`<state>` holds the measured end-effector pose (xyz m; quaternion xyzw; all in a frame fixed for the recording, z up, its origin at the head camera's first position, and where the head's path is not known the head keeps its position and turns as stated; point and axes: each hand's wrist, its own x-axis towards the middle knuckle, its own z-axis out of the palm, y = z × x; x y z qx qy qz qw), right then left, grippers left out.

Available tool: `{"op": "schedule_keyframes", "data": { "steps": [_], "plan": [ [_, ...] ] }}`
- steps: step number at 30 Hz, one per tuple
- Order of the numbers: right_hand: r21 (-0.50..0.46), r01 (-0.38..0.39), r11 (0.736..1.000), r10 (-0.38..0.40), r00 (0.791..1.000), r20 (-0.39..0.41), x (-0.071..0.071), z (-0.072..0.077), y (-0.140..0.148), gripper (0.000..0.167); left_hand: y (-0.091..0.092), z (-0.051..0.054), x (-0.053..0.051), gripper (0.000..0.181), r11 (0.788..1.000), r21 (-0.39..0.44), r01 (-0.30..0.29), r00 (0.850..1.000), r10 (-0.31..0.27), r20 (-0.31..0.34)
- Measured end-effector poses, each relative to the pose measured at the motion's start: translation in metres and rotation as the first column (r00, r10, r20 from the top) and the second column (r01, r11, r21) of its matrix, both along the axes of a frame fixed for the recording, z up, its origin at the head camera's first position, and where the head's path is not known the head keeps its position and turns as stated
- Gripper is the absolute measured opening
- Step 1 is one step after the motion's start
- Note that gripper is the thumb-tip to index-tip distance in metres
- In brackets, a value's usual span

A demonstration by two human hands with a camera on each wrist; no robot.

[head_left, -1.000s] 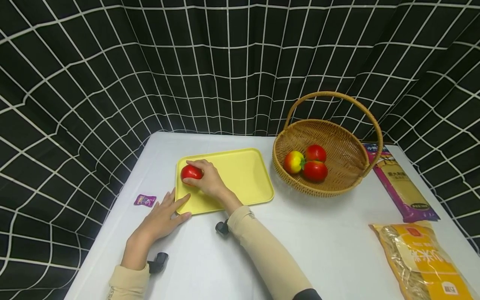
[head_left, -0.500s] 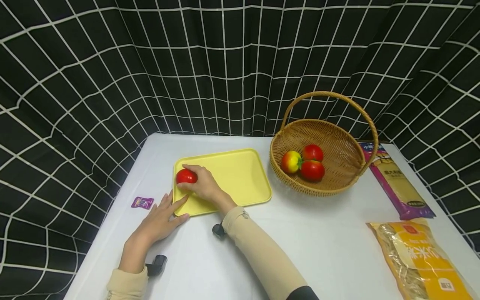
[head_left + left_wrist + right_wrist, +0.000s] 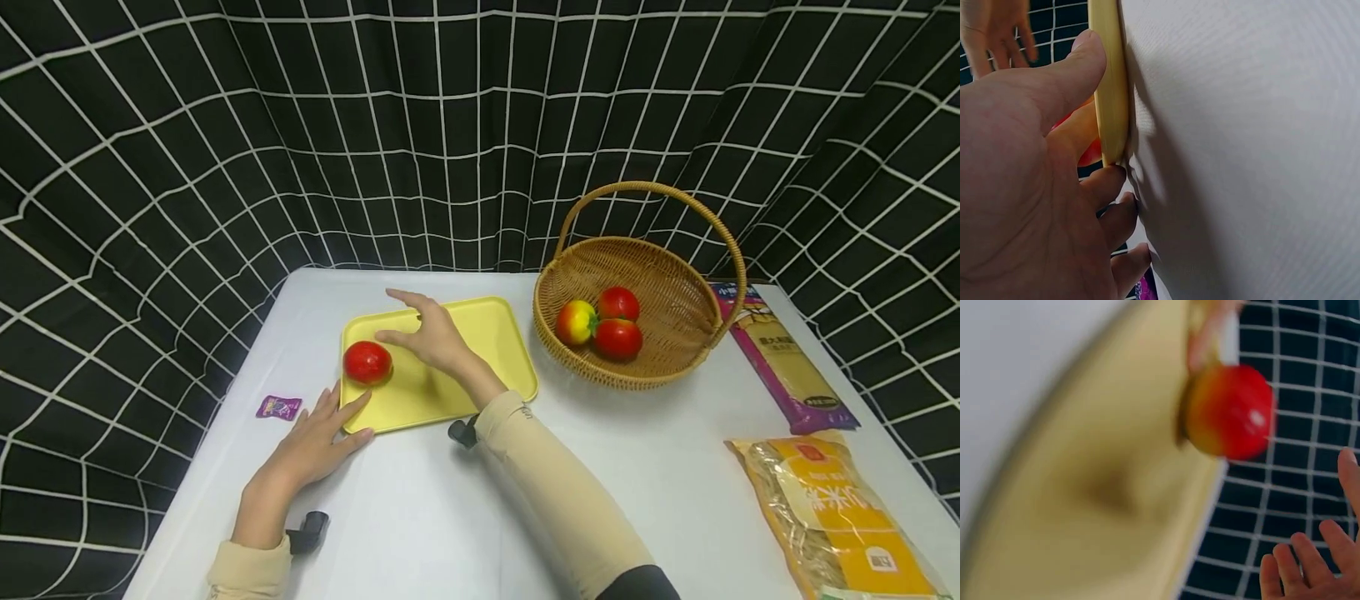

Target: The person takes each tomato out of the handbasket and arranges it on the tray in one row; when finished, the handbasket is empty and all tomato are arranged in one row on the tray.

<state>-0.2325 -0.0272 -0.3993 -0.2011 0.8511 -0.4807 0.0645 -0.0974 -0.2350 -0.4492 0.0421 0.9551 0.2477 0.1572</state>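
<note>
A red fruit (image 3: 367, 362) lies at the left end of the yellow tray (image 3: 480, 350); in the right wrist view the fruit (image 3: 1235, 412) shows a yellow side. Just right of it, the right hand (image 3: 435, 337) is over the tray with thumb and fingers spread, touching nothing. At the tray's near left corner rests the left hand (image 3: 311, 446), fingers spread. The left wrist view shows this hand's (image 3: 1041, 162) thumb and fingers against the tray's rim (image 3: 1110, 94).
A wicker basket (image 3: 675, 308) with several red and yellow fruits (image 3: 618, 339) stands right of the tray. Farther right lie a purple packet (image 3: 787, 358) and a yellow noodle bag (image 3: 832, 517). A small purple sachet (image 3: 278, 407) is left of the tray.
The right hand has let go of the red fruit and moved right, its fingers spreading. The fruit stays at the tray's left end. The left hand has kept its place at the corner.
</note>
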Motion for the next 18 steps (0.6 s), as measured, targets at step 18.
{"op": "schedule_keyframes", "data": {
  "steps": [18],
  "plan": [
    [-0.190,0.122,0.974,-0.146,0.982,-0.117,-0.020,0.079,0.149,0.062,-0.001,-0.001,-0.001,0.077,1.000,0.020,0.012,1.000,-0.012,0.002]
  ]
}}
